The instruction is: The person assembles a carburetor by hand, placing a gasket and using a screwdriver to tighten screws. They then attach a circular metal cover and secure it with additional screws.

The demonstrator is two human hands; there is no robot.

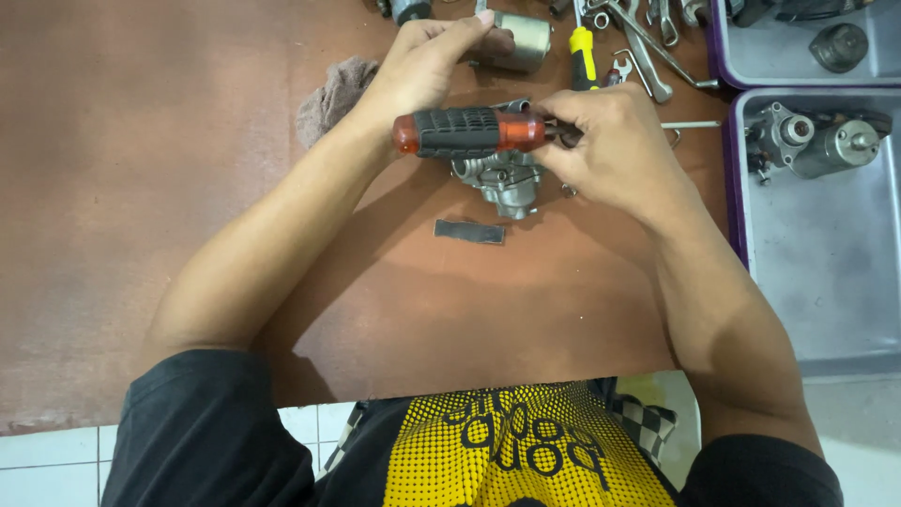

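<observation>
Orange and black is what jumps out first: that's the screwdriver (474, 131), lying sideways across the middle of my view, handle end pointing to 9 o'clock. My right hand (615, 150) is wrapped shut around the shank end of it, fingers curled tight. Right underneath sits the metal carburetor (497, 178), on the brown mat (169, 188), partly hidden by the handle and my knuckles, so I can't tell which screw the tip is on, or if it's on one at all.

My left hand (427, 66) is up at 11 o'clock from the carburetor, fingers bunched and pinching down toward its top side. Can't make out whether there's a small part between the fingertips.

How far along? Honestly looks mid-job to me. The carburetor body seems mostly in one piece, and only one loose bit lies near it: a dark flat strip (469, 231) at 6 o'clock. So I'd guess plenty is left.

Further out: a grey rag (328, 94) at 10 o'clock, a silver cylinder (521, 42) at 12 behind my left hand, a yellow-handled tool (583, 56) and a pile of wrenches (648, 47) at 1 o'clock. Over at 3 o'clock there's a grey tray (826, 272) with a couple of small motors (817, 141) in it.
</observation>
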